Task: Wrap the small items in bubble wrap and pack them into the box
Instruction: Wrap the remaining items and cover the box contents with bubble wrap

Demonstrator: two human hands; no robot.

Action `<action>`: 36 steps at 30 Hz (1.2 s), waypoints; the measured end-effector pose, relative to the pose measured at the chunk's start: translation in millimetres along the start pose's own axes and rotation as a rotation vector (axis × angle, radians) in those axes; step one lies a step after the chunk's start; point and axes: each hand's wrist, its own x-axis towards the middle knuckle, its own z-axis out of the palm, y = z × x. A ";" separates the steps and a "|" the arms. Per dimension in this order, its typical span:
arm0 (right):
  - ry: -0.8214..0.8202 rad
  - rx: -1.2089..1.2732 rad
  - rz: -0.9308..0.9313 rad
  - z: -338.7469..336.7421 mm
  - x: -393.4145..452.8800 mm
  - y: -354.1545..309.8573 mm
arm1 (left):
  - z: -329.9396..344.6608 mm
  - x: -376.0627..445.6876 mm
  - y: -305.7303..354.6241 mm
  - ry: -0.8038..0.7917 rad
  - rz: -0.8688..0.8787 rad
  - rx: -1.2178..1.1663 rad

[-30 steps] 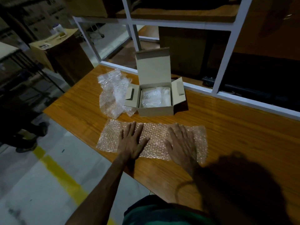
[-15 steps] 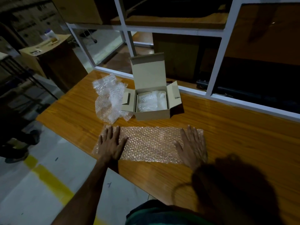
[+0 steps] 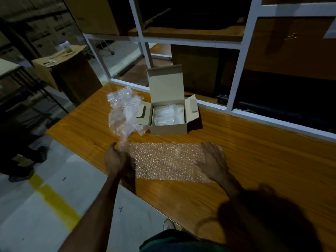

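Note:
A flat bubble wrap sheet (image 3: 169, 160) lies on the wooden table (image 3: 263, 157) near its front edge. My left hand (image 3: 116, 159) grips the sheet's left end, which is raised off the table. My right hand (image 3: 213, 160) rests with straight fingers on the sheet's right end. Behind the sheet stands a small cardboard box (image 3: 169, 128) with its lid and side flaps up. Inside it lie bubble-wrapped items (image 3: 169, 115). A crumpled piece of bubble wrap (image 3: 123, 110) sits against the box's left flap.
A white-framed partition (image 3: 236, 73) runs along the table's far edge. To the left, past the table edge, are the floor with a yellow line (image 3: 54, 200), a tall cardboard carton (image 3: 72, 73) and another person's shoes (image 3: 23, 171).
My hands slid apart from the sheet's middle to its two ends. The left hand then turned and lifted the left end off the table.

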 end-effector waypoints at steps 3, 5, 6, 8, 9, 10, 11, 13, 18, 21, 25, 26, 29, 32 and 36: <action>-0.033 0.135 -0.008 -11.2 2.9 10.7 | 9.4 -19.6 28.1 0.018 0.135 -0.125; -0.032 0.258 -0.002 -16.4 4.6 19.1 | 23.4 -41.2 52.2 -0.027 0.178 -0.222; -0.024 0.344 0.013 -20.4 4.0 21.0 | 30.5 -54.1 66.8 -0.061 0.179 -0.257; 0.003 0.511 0.064 -30.4 0.8 22.7 | 48.4 -79.7 95.5 -0.139 0.188 -0.287; 0.018 0.568 0.090 -36.6 -0.8 22.8 | 59.2 -91.3 107.9 -0.175 0.203 -0.300; 0.030 0.612 0.116 -42.8 -1.3 23.1 | 70.5 -102.9 119.1 -0.197 0.220 -0.319; 0.036 0.662 0.141 -48.3 -1.2 24.3 | 81.6 -113.4 127.8 -0.210 0.236 -0.331; 0.029 0.791 0.198 -55.4 -0.1 30.0 | 101.1 -138.7 148.6 -0.254 0.272 -0.331; 0.051 0.894 0.265 -60.6 -0.9 47.8 | 139.9 -181.1 171.4 -0.613 0.246 -0.289; 0.074 0.853 0.260 -63.2 -2.6 52.9 | 140.6 -192.3 161.6 -0.720 0.210 -0.344; 0.071 0.717 0.228 -64.8 -5.7 56.5 | 121.0 -191.3 152.9 -0.593 0.287 -0.345; 0.070 0.697 0.213 -64.1 -5.2 57.8 | 117.2 -185.6 148.6 -0.502 0.358 -0.275; 0.074 0.576 0.148 -59.3 -3.2 61.0 | 113.5 -163.8 126.3 -0.192 0.547 0.003; 0.093 0.411 0.099 -51.8 3.5 66.0 | 105.8 -143.2 108.5 -0.108 0.492 0.251; 0.085 0.224 0.059 -51.8 11.1 62.4 | 99.3 -122.8 82.2 -0.189 0.270 0.319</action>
